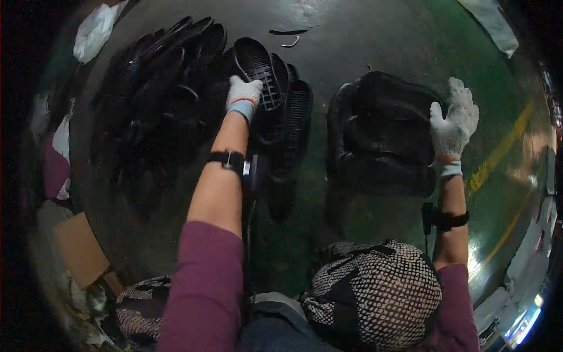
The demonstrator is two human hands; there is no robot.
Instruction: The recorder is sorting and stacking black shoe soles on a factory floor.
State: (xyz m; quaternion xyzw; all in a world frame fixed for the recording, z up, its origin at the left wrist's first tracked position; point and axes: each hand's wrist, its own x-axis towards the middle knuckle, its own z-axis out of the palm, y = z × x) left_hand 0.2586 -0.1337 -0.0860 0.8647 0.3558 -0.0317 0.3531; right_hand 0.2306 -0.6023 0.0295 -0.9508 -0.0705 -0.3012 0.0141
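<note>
My left hand (244,94), in a white knit glove, grips the edge of a black shoe sole (261,66) with a ribbed and gridded inside. The sole lies at the right side of a loose heap of black soles (170,76). Next to it are more soles, one of them a long ribbed sole (299,108). My right hand (457,120), also gloved, is spread with thumb and fingers apart at the right side of a neat stack of black soles (390,132). Whether its palm touches the stack I cannot tell.
Beyond the soles a thin black strip (288,31) and a small white curved scrap (291,42) lie on the green floor. A piece of cardboard (80,249) is at the left. White plastic bags (97,32) lie at the far left and far right. A yellow line (498,155) runs at the right.
</note>
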